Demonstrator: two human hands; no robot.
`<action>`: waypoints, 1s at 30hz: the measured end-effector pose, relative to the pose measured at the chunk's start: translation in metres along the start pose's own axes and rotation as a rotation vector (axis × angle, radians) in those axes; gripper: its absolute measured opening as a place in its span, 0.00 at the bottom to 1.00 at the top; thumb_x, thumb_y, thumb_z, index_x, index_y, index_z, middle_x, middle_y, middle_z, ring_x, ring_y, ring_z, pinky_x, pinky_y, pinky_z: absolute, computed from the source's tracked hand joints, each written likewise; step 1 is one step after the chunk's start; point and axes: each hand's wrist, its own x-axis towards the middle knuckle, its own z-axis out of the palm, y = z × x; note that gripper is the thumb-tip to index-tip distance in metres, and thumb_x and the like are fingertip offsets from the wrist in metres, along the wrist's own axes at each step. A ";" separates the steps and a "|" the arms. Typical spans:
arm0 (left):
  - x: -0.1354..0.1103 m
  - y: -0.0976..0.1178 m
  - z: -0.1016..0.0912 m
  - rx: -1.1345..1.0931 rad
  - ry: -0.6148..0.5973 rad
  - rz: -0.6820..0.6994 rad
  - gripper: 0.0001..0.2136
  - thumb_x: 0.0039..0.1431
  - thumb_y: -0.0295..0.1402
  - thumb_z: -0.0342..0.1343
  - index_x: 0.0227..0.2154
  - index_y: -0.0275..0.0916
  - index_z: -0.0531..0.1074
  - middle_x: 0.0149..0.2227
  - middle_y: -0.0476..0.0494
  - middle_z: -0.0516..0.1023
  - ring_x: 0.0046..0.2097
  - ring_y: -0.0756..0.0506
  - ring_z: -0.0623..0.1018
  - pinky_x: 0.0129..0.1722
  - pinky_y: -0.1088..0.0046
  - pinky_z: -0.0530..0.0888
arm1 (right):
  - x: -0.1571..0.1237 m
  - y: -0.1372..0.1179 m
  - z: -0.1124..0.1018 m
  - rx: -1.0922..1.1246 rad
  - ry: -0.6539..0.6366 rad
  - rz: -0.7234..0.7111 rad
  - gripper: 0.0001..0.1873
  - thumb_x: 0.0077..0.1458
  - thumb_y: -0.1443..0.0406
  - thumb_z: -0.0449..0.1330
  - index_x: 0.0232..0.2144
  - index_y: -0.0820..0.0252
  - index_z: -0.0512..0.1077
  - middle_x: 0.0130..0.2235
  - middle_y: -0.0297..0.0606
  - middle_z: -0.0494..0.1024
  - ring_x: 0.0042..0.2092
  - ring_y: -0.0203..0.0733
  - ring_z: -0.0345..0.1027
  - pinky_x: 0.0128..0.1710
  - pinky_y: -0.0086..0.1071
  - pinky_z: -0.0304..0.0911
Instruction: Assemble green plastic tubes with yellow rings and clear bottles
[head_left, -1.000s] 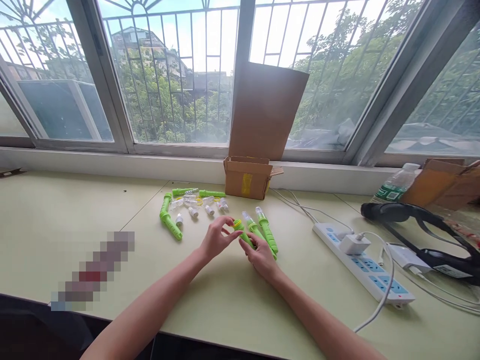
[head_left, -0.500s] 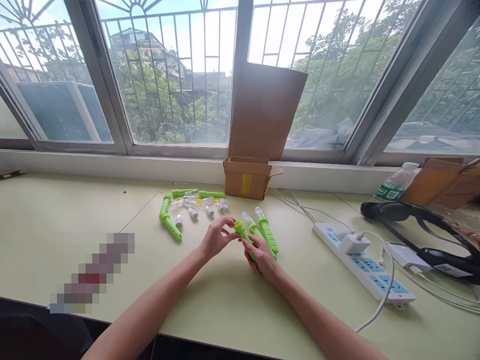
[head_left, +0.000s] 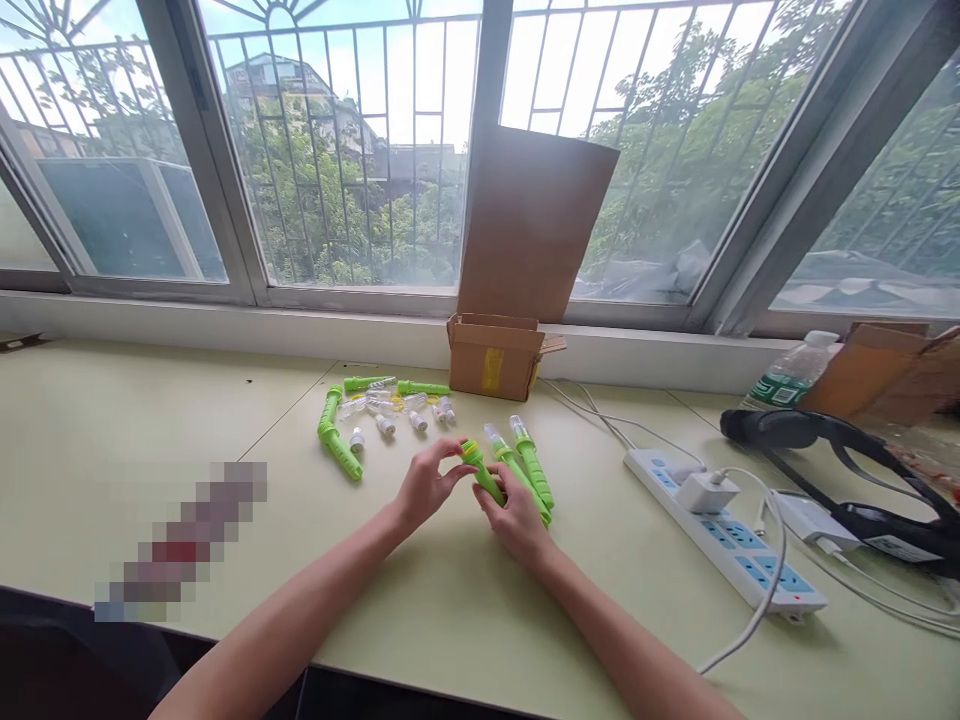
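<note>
My right hand (head_left: 519, 512) is closed around a green plastic handle (head_left: 489, 484), tilted with its wider end up and to the left. A yellow ring (head_left: 469, 447) sits around that end. The thumb and fingertips of my left hand (head_left: 424, 490) pinch the handle's top at the ring. Just beyond my right hand lie two green handles (head_left: 533, 465) with clear tips. Left of them are several white-based bulb pieces (head_left: 418, 423), clear tubes (head_left: 352, 407) and more green handles (head_left: 341, 452). Some yellow rings lie among the tubes.
At the back, a small open cardboard box (head_left: 491, 362) stands against the sill, a cardboard sheet (head_left: 536, 220) behind it. A power strip (head_left: 724, 535) with white cables lies at right, near a black headset (head_left: 825, 430) and a bottle (head_left: 795, 372). A blurred patch covers something at left.
Both hands have shifted slightly left with the green handle. My left fingers stay at its ringed top, and my right hand still grips its body. The loose pieces have not moved.
</note>
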 end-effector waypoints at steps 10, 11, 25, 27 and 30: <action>0.004 -0.001 0.000 0.021 0.003 -0.032 0.10 0.52 0.38 0.63 0.31 0.39 0.69 0.41 0.42 0.80 0.43 0.43 0.80 0.42 0.59 0.80 | 0.000 0.006 -0.001 -0.027 0.041 -0.024 0.14 0.55 0.54 0.56 0.38 0.57 0.70 0.21 0.29 0.64 0.21 0.36 0.54 0.21 0.30 0.50; 0.004 -0.001 0.001 0.015 0.004 -0.037 0.11 0.52 0.38 0.63 0.31 0.39 0.69 0.41 0.42 0.79 0.42 0.43 0.80 0.42 0.60 0.80 | 0.000 0.007 -0.002 0.003 0.028 -0.010 0.15 0.55 0.54 0.56 0.38 0.57 0.70 0.20 0.28 0.63 0.20 0.35 0.53 0.20 0.30 0.50; 0.008 0.006 0.001 0.022 0.004 -0.011 0.12 0.52 0.40 0.62 0.31 0.38 0.69 0.41 0.42 0.78 0.38 0.47 0.79 0.38 0.63 0.81 | -0.002 0.002 -0.007 0.321 -0.093 0.159 0.16 0.53 0.52 0.58 0.36 0.58 0.67 0.19 0.24 0.62 0.14 0.27 0.51 0.10 0.23 0.46; 0.008 0.005 0.000 0.018 -0.008 -0.010 0.12 0.52 0.40 0.62 0.32 0.38 0.69 0.42 0.42 0.77 0.38 0.47 0.79 0.38 0.63 0.81 | -0.001 0.003 -0.007 0.343 -0.102 0.162 0.15 0.54 0.53 0.58 0.35 0.58 0.67 0.18 0.23 0.62 0.13 0.27 0.50 0.10 0.22 0.46; 0.007 0.004 0.000 0.009 -0.030 -0.008 0.11 0.53 0.38 0.62 0.33 0.38 0.69 0.43 0.42 0.77 0.38 0.47 0.78 0.39 0.62 0.81 | -0.001 0.003 -0.008 0.378 -0.127 0.169 0.14 0.54 0.53 0.58 0.34 0.57 0.66 0.18 0.24 0.63 0.13 0.27 0.49 0.09 0.23 0.44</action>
